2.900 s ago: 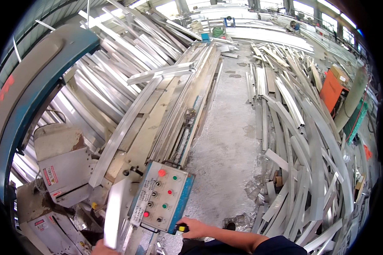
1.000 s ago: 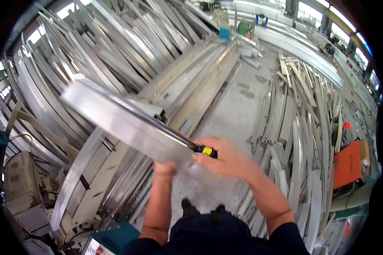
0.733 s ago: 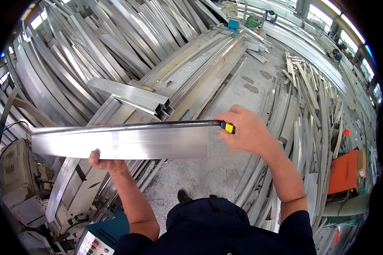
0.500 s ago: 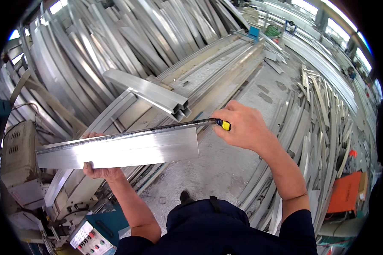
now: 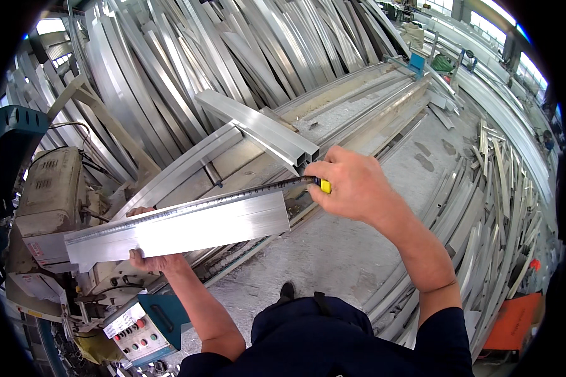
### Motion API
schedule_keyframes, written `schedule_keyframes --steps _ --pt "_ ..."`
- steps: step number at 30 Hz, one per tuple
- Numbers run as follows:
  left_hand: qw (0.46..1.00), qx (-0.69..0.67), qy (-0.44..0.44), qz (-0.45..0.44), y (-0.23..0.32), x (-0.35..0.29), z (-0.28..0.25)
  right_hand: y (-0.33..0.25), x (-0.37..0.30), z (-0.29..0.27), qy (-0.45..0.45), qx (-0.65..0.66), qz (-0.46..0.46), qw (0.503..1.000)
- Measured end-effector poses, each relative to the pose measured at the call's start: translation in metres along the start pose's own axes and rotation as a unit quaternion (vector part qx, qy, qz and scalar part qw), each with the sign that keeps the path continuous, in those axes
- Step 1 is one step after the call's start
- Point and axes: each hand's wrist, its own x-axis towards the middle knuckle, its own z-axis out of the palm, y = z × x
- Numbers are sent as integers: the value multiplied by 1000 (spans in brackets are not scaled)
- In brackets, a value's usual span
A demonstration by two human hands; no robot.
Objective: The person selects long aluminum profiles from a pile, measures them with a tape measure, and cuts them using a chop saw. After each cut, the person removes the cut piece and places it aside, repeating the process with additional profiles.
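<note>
A short, flat-faced silver metal profile (image 5: 188, 234) lies across my left hand (image 5: 154, 259). The thumb presses on its near edge, and fingertips show at its far edge. Along the far edge runs the dark blade of a tape measure (image 5: 233, 198), from near the profile's left end to past its right end. My right hand (image 5: 349, 182) is closed round the tape's yellow and black case, just beyond the profile's right end. Most of the case is hidden in the fingers. Behind, cut box-shaped metal profiles (image 5: 258, 129) rest on the machine bed.
Long metal profiles (image 5: 233, 50) lean in a dense row at the back. A machine with a control box (image 5: 141, 333) stands at the left. Offcuts and strips (image 5: 478, 207) lie heaped on the floor at the right, near an orange box (image 5: 512, 323).
My view has turned left, showing more of the machine. The profile's left end has dipped slightly. Both hands keep their hold, and the tape still lies along the far edge.
</note>
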Motion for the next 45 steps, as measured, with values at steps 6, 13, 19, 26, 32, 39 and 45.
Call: schedule_keyframes --steps 6,13,19,26,32,39,45 --pt "1000 6 -2 6 12 -2 -1 -9 2 9 -4 14 -6 1000" --pt "1000 9 5 10 25 -5 -5 -15 2 10 2 -2 -19 1000" --pt "999 -22 -33 3 32 -8 -14 -12 -2 9 29 1 -34 999" --pt "998 47 9 32 11 -22 18 6 -22 12 22 8 -23 999" --pt "998 58 7 8 -6 -41 25 27 -45 12 21 14 -12 1000" --pt "997 80 2 -11 -23 -63 35 52 -77 10 15 18 7 1000" --pt "991 41 101 -77 -44 -105 34 77 -108 14 49 49 8 998"
